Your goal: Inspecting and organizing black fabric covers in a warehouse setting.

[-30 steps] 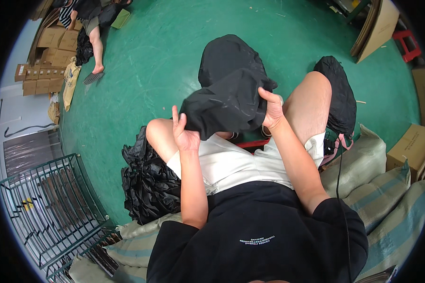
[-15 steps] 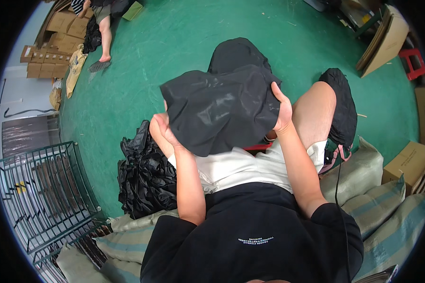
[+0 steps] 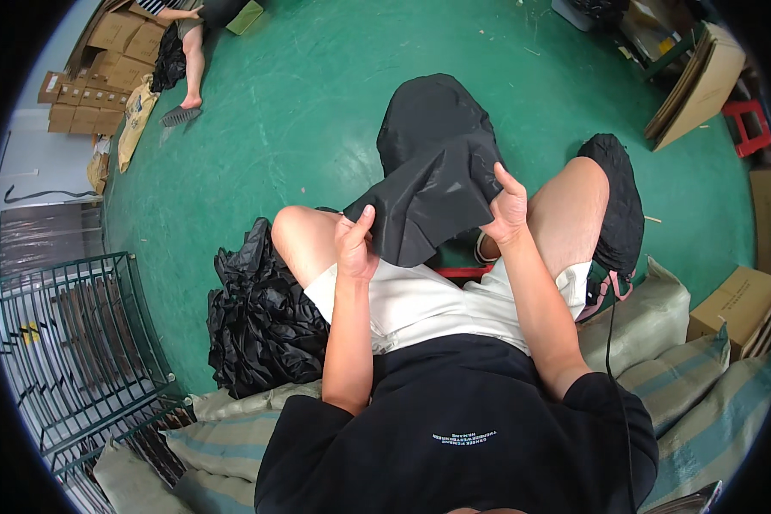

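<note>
Between my hands hangs a black fabric sheet (image 3: pixel 428 201), creased and slightly shiny, held above my lap. My left hand (image 3: pixel 356 243) grips its left edge, thumb on top and fingers underneath. At the right edge, my right hand (image 3: pixel 510 206) pinches the fabric with its thumb pointing up. Just beyond lies a rounded black fabric piece (image 3: pixel 437 111), partly covered by the sheet; whether the two are joined I cannot tell. A crumpled heap of glossy black material (image 3: pixel 265 313) rests beside my left leg.
A black bag-like thing (image 3: pixel 617 206) with pink straps lies by my right knee. Striped woven sacks (image 3: pixel 677 377) sit behind me, near a cardboard box (image 3: pixel 732 300). A green metal rack (image 3: pixel 86 343) stands at left. Far left, another person's leg (image 3: pixel 194 68) shows near stacked cartons (image 3: pixel 86 107).
The black sheet has folded and narrowed, and its near edge is now bunched. My left hand has moved right, closer to the right one. More of the rounded black piece behind shows.
</note>
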{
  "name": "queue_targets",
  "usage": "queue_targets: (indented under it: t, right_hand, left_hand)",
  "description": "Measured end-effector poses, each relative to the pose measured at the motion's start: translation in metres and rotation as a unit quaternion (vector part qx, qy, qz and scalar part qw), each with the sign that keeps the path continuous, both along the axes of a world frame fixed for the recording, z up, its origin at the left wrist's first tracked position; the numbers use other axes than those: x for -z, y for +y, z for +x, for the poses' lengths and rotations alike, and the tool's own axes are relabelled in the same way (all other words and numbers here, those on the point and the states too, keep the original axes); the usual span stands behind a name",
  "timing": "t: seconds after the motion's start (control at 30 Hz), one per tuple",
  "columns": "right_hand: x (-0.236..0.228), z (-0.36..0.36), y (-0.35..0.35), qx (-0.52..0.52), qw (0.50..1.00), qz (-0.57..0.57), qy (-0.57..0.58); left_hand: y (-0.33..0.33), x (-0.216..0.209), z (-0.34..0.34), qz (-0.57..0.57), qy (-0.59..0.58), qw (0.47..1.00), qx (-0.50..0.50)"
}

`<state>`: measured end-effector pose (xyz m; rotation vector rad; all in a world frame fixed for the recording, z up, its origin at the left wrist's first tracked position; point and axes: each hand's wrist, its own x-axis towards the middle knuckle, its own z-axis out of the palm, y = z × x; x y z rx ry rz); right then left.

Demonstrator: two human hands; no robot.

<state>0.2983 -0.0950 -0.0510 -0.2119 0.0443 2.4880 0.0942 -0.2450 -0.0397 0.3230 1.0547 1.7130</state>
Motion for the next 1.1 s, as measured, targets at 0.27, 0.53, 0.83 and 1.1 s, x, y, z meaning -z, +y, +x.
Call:
queue_targets:
  t: [0.27, 0.53, 0.83, 1.1]
  right_hand:
    - [0.006, 0.017, 0.006, 0.166, 0.965, 0.136, -0.153]
    - [-0.051, -0.02, 0.011, 0.032, 0.967, 0.134, -0.213]
    - [-0.126, -0.077, 0.163, 0.162, 0.949, 0.151, -0.222]
    - [-0.08, -0.106, 0.188, 0.166, 0.929, 0.203, -0.263]
  left_hand:
    - [0.009, -0.048, 0.006, 0.099, 0.045, 0.994, 0.008]
    - [0.088, -0.04, 0.014, 0.042, -0.021, 0.999, -0.02]
    - [0.249, -0.119, -0.061, 0.006, 0.107, 0.993, -0.05]
    - [0.268, -0.077, -0.065, 0.013, 0.168, 0.977, -0.133]
